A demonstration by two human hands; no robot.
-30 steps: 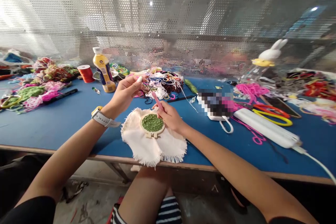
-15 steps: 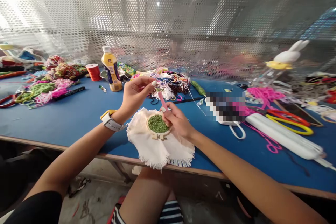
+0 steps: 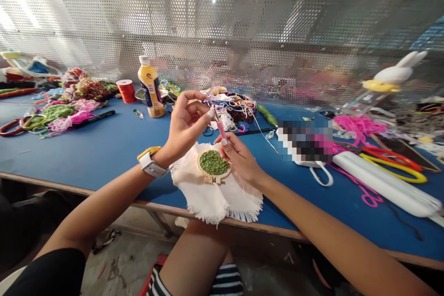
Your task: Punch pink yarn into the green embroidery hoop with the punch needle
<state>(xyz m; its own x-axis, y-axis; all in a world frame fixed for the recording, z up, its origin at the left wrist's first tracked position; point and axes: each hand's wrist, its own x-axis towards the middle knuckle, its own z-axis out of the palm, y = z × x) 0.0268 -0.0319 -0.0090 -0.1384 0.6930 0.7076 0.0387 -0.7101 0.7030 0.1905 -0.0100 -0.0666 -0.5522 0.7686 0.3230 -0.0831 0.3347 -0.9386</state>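
Nearest the camera, a bare knee rises under the front edge of the blue bench, with a striped cloth just beside it. On the bench edge lies a frayed cream cloth carrying a small wooden embroidery hoop filled with green stitching. The right hand rests against the far right side of the hoop, its fingers closed around a slim pink tool that points up and away from the cloth. The left hand, with a white watch on a yellow-edged strap at the wrist, is raised above the cloth; its thumb and forefinger are pinched together at the upper tip of the pink tool, the other fingers curled loosely, and whether a thread lies in the pinch cannot be told. Right of the hands lie a long white tube, yellow and orange scissors and loops of pink yarn. Behind the hands sits a tangle of mixed yarn. Farther left stand a yellow bottle and an orange thread spool, with heaps of green and pink yarn beyond. A white rabbit figure stands far right before the perforated metal screen.
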